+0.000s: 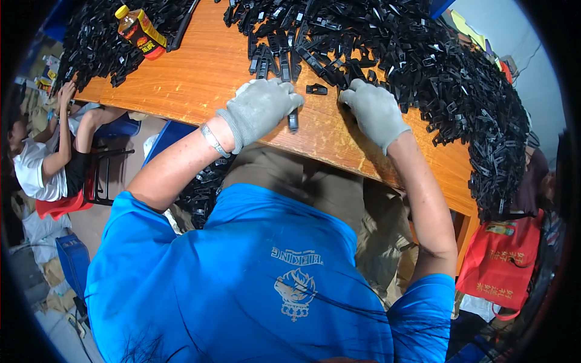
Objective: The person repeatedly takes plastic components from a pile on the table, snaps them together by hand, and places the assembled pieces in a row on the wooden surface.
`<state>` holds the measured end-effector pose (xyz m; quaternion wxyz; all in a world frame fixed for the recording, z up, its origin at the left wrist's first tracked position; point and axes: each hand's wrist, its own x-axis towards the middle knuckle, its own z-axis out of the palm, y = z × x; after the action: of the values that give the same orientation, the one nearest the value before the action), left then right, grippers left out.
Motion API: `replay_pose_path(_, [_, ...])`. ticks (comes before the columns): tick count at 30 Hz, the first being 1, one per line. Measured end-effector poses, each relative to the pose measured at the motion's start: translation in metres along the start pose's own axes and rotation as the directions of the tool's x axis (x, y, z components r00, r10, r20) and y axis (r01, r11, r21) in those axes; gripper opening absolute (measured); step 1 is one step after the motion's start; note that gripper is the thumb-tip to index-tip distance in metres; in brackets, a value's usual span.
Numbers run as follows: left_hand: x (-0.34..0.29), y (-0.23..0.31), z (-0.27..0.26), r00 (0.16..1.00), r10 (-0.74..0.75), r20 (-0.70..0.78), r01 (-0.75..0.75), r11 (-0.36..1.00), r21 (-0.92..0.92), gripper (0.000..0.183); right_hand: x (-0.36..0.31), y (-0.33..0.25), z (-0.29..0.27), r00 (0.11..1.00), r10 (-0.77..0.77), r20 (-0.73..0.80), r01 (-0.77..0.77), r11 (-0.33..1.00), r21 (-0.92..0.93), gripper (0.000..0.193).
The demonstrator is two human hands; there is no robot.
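Both my hands wear grey gloves and work at the near edge of a big heap of small black plastic clip-like parts [423, 66]. My left hand [263, 109] is closed, its fingers around a narrow black plastic part [293, 121] that sticks out below them toward me. More parts lie just beyond its knuckles. My right hand [374, 110] is curled downward at the heap's edge; whatever its fingertips hold is hidden beneath them. Between the two hands, one loose black part [316, 89] lies on the wooden table [212, 60].
A second black heap [91, 42] covers the table's far left, with a yellow-capped bottle [141, 33] beside it. Another person [45, 154] sits at the left with hands at the table edge. A red bag [502, 260] hangs near the right corner.
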<state>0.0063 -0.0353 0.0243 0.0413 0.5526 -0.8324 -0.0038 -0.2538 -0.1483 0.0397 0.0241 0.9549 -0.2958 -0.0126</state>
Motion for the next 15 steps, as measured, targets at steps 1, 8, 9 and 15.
replay_pose_path(1, [-0.002, 0.002, 0.001, 0.998, -0.055, -0.018, 0.055, 0.998, -0.004, 0.028, 0.002, 0.002, -0.001, 1.000, 0.008, -0.021, -0.007, 1.000, 0.002, 0.018])
replay_pose_path(8, [-0.024, 0.017, 0.002, 0.965, -0.208, -0.159, 0.185, 0.972, -0.146, 0.021, -0.003, -0.008, 0.003, 0.950, 0.111, -0.292, -0.032, 0.965, 0.261, 0.021])
replay_pose_path(9, [-0.028, 0.017, 0.007, 0.956, -0.215, -0.198, 0.180, 0.967, -0.181, 0.021, -0.003, -0.016, 0.006, 0.918, 0.192, -0.348, -0.047, 0.922, 0.385, 0.022])
replay_pose_path(15, [-0.045, 0.023, 0.020, 0.914, -0.314, -0.257, 0.224, 0.918, -0.326, 0.022, -0.019, -0.063, 0.026, 0.944, 0.242, -0.226, -0.027, 0.737, 0.675, 0.021])
